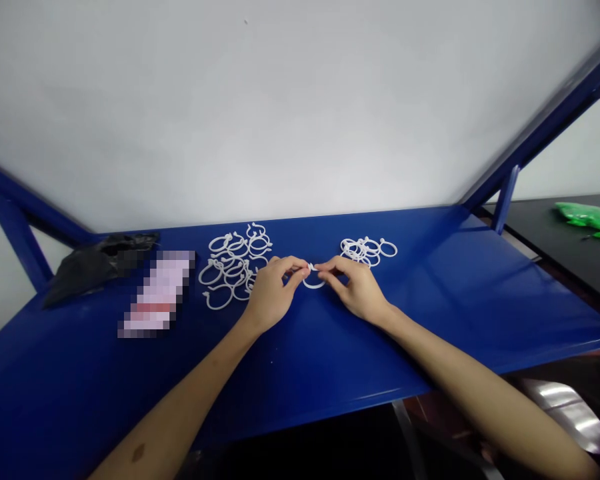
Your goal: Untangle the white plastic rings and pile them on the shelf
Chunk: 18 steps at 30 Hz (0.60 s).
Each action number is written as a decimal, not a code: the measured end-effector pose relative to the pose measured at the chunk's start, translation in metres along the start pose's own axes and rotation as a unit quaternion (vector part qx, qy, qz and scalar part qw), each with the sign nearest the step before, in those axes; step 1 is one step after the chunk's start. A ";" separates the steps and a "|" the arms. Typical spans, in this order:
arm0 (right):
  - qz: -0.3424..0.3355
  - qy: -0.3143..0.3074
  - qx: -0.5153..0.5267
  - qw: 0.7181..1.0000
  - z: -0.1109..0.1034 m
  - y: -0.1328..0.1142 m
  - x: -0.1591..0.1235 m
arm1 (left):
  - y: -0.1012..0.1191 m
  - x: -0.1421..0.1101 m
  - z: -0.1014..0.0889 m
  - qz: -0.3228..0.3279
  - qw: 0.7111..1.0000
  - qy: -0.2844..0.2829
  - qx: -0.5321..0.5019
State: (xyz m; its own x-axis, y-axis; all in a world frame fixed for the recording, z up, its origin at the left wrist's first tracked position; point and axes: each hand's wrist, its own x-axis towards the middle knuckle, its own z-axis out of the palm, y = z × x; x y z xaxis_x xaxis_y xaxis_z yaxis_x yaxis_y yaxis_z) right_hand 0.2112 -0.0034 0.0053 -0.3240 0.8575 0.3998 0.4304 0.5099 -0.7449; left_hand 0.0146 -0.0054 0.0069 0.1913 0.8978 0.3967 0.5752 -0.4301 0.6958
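Between my two hands is a white plastic ring with a small clasp at its top. My left hand pinches the ring's left side near the clasp, and my right hand pinches the right side. Fingertips hide parts of the ring, so I cannot tell whether its clasp is fastened. Left of my left hand lies a spread of several white rings, some of them with gaps at their ends. Beyond my right hand is a smaller pile of white rings, overlapping one another.
All of this is on a blue table against a pale wall. At the left lie a black plastic bag and a blurred-out rectangular item. Blue braces rise at both sides. Green wrapped things sit on a dark surface at right.
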 end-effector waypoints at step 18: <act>-0.116 -0.015 -0.120 0.986 0.003 0.003 -0.004 | -0.007 -0.005 0.008 0.120 0.987 0.009 0.101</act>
State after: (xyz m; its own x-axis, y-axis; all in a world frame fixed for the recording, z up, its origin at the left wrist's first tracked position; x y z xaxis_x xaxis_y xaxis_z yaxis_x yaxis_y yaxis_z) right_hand 0.2110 -0.0053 -0.0003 -0.4611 0.7149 0.5257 0.5275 0.6972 -0.4855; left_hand 0.0163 -0.0060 -0.0050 0.3292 0.7693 0.5476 0.6626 -0.6014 0.4464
